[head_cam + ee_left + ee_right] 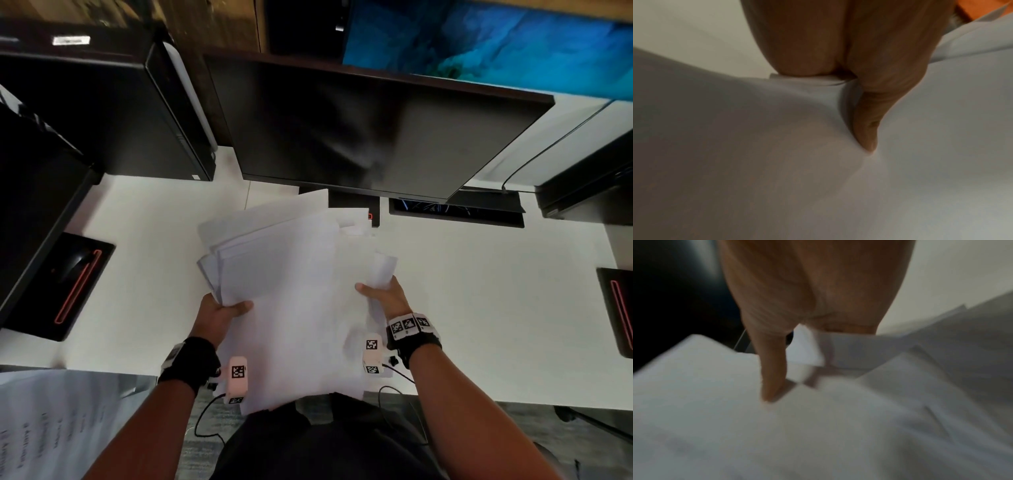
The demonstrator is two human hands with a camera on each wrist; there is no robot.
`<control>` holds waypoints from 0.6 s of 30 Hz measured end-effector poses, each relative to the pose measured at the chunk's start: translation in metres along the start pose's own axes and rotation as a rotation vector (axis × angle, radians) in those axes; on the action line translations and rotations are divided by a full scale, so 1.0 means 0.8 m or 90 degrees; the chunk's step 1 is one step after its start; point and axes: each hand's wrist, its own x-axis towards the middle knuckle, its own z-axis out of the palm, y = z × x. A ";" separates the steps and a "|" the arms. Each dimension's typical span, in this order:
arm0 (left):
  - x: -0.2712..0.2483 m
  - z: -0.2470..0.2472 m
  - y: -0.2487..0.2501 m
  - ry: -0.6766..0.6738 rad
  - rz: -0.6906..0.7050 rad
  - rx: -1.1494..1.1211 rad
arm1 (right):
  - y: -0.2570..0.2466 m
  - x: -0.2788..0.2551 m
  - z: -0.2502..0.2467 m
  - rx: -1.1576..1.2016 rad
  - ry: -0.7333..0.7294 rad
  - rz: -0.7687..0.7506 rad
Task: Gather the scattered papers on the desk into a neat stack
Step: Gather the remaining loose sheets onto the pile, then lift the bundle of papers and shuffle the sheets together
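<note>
Head view, centre of the frame: the papers [291, 291] are held up over the white surface [479, 308], fanned and uneven. At lower left the left hand [219, 313] pinches their edge; at right the right hand [383, 294] does the same, each grip thumb on top. Sheets are thin, limp, smooth and slippery, so they likely sag and slide; holding opposite long edges and tapping them square looks wise. A dark monitor [359, 130] stands behind.
</note>
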 end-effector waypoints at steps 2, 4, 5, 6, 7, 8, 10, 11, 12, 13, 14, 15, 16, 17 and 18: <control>-0.007 0.000 0.009 -0.027 0.034 -0.009 | -0.004 -0.008 -0.009 0.037 -0.065 0.035; -0.014 0.000 0.020 -0.061 0.077 -0.018 | -0.003 -0.011 -0.019 0.042 -0.095 0.052; -0.015 -0.001 0.022 -0.070 0.095 -0.020 | -0.001 -0.012 -0.022 0.052 -0.093 0.056; -0.017 -0.002 0.025 -0.075 0.113 -0.022 | 0.000 -0.013 -0.023 0.062 -0.086 0.062; -0.018 -0.002 0.026 -0.074 0.124 -0.024 | 0.001 -0.014 -0.025 0.067 -0.074 0.071; -0.020 -0.002 0.028 -0.071 0.126 -0.029 | 0.000 -0.017 -0.025 0.068 -0.068 0.079; -0.021 -0.001 0.028 -0.065 0.122 -0.032 | -0.003 -0.023 -0.025 0.059 -0.078 0.089; -0.021 0.000 0.027 -0.063 0.119 -0.030 | -0.004 -0.026 -0.026 0.052 -0.089 0.092; -0.020 0.002 0.027 -0.059 0.117 -0.031 | -0.006 -0.028 -0.026 0.041 -0.098 0.096; -0.020 0.003 0.028 -0.052 0.112 -0.030 | -0.006 -0.029 -0.026 0.028 -0.101 0.098; -0.019 0.004 0.027 -0.045 0.108 -0.028 | -0.007 -0.029 -0.026 0.011 -0.091 0.097; -0.019 0.006 0.027 -0.038 0.102 -0.027 | -0.005 -0.025 -0.027 -0.010 -0.066 0.095; -0.018 0.008 0.027 -0.032 0.097 -0.028 | 0.000 -0.017 -0.030 -0.027 -0.045 0.090; -0.020 0.010 0.029 -0.031 0.094 -0.027 | 0.013 0.000 -0.039 -0.033 -0.036 0.087; -0.020 0.013 0.031 -0.036 0.097 -0.025 | 0.027 0.019 -0.048 -0.025 -0.031 0.073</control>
